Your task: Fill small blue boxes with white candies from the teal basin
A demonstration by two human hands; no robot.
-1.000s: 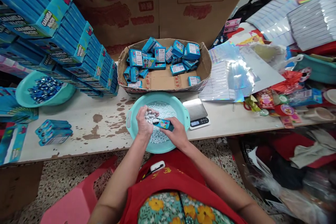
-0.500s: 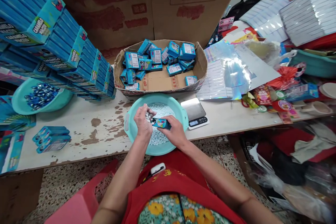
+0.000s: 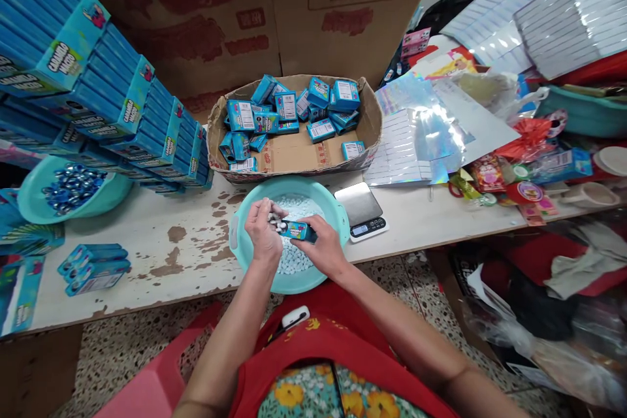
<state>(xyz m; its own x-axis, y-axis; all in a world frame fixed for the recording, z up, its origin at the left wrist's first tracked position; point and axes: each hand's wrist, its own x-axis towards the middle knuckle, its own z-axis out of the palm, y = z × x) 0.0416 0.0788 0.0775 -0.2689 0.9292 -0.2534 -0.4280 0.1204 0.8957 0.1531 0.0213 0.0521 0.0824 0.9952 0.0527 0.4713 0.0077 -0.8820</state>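
Over a turquoise basin (image 3: 241, 255) of small white candies (image 3: 294, 260), my right hand (image 3: 324, 245) grips a small blue candy box (image 3: 296, 230). The box lies nearly level, with its left end at my other palm. My left hand (image 3: 264, 230) is cupped, fingers curled around several white candies (image 3: 277, 221) beside that end of the box. Whether candies are passing into the box is too small to tell. A cut-down cardboard box (image 3: 289, 148) behind the basin holds several similar blue boxes (image 3: 321, 130).
Right of the basin is a digital scale (image 3: 360, 209). Tall stacks of blue cartons (image 3: 127, 114) rise at the left, near a bowl (image 3: 105, 199) of shiny blue candies and several small boxes (image 3: 95, 268). Holographic sheets (image 3: 411, 124) and packets crowd the right side.
The view has shifted slightly. My left hand has turned a little, and the candy box is tilted slightly differently against it. Both hands remain over the basin.
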